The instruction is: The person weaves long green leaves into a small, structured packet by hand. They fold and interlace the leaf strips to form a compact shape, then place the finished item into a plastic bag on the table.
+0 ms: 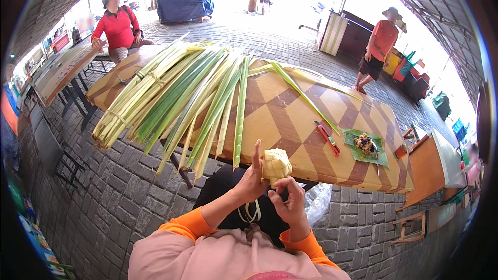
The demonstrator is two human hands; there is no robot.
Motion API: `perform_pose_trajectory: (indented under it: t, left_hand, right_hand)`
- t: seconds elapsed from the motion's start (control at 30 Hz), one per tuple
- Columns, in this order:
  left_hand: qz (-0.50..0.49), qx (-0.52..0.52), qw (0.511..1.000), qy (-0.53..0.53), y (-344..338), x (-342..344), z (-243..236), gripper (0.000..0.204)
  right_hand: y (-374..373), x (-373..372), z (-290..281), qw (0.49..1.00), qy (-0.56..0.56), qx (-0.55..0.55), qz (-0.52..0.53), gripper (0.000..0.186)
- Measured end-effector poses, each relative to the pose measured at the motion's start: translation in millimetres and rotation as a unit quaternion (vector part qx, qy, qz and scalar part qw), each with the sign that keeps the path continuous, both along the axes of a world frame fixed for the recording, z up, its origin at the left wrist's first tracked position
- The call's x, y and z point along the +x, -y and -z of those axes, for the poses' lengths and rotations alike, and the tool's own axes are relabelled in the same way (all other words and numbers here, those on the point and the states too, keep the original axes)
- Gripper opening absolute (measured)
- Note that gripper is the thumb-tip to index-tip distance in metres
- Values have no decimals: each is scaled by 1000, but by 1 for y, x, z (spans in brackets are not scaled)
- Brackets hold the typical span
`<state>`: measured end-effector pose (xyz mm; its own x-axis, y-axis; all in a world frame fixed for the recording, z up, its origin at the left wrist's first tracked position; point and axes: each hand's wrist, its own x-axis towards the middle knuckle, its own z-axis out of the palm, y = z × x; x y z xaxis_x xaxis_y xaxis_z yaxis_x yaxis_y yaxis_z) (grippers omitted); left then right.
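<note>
A pale yellow-green woven palm-leaf pouch [276, 163] is in front of me at the table's near edge. My left hand [252, 182] holds it from the left, one finger pointing up beside it. At its lower right, my right hand [291, 203] has its fingers bent together against the pouch; whether a strip is pinched there I cannot make out. Thin pale strips [251, 212] hang below my hands over my dark lap. Beyond to the left lies a large heap of long green and yellow palm leaves [179, 88], part of it tied in bundles, overhanging the table edge.
On the brown patterned table [264, 98] lie a red cutter knife [328, 139], a loose leaf strip [306, 98], and food on a green leaf [365, 146]. A small glass [401, 151] stands near the right end. A seated person [118, 28] and a standing person [381, 44] are beyond.
</note>
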<state>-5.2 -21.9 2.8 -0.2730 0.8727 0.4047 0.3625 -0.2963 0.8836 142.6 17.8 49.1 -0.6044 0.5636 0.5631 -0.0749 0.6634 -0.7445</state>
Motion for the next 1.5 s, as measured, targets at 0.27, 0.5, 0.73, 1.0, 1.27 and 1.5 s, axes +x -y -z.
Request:
perform_pose_trajectory:
  t: [0.27,0.5,0.73,1.0,1.27,1.5]
  left_hand:
    - [-98,103,932,-334,13,0,-46,94]
    - [107,64,989,-75,12,-4,-29,89]
    - [251,2,882,399,14,2,-24,88]
    - [380,1,655,654,16,14,-23,84]
    - [359,8,566,742,26,29,-26,75]
    - [402,-55,587,700,33,33,-34,77]
  right_hand:
    - [9,-3,-12,999,20,-27,-11,17]
    - [3,11,7,893,-217,-310,-245,23]
    - [-2,-3,2,969,-206,-126,-58,28]
    - [1,-6,16,938,-302,-147,-87,27]
    - [3,-5,17,918,-327,-174,-138,33]
    - [-15,5,-1,775,-402,-363,-326,29]
